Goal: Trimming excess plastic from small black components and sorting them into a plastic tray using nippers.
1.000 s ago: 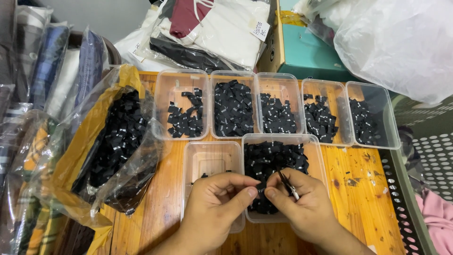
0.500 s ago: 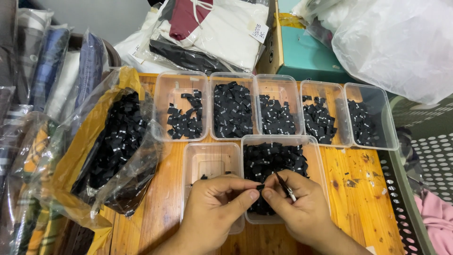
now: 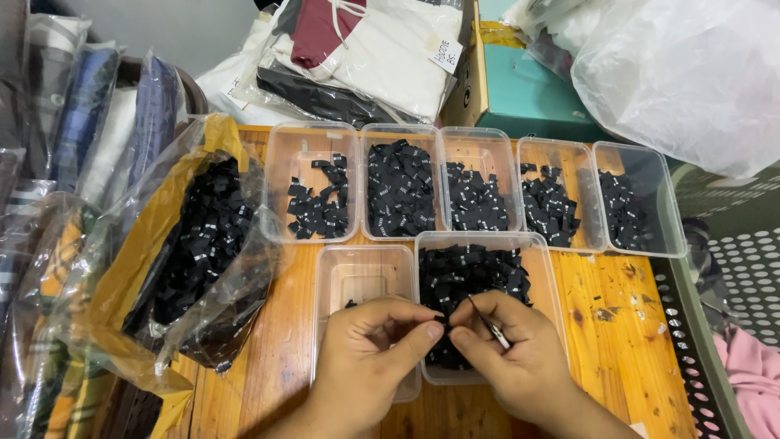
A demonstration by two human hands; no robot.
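Note:
My left hand (image 3: 370,358) pinches a small black label (image 3: 439,324) between thumb and forefinger, over the seam between two clear tubs. My right hand (image 3: 512,349) meets it at the fingertips and holds a thin metal tool (image 3: 487,322), like small snips, angled up and left. Below the hands, the right tub (image 3: 546,276) is heaped with black fabric labels. The left tub (image 3: 357,272) is almost bare, with one or two black labels in it.
Five clear tubs of black labels line the back of the wooden table (image 3: 626,325). A plastic bag (image 3: 203,244) full of black labels lies at the left. Bagged folded clothes (image 3: 366,49), a teal box (image 3: 528,89) and a white plastic sack (image 3: 682,73) crowd the far edge.
My hands have stayed over the front tubs; the fingertips have drawn closer together around the small black label. The tool's tilt has shifted slightly.

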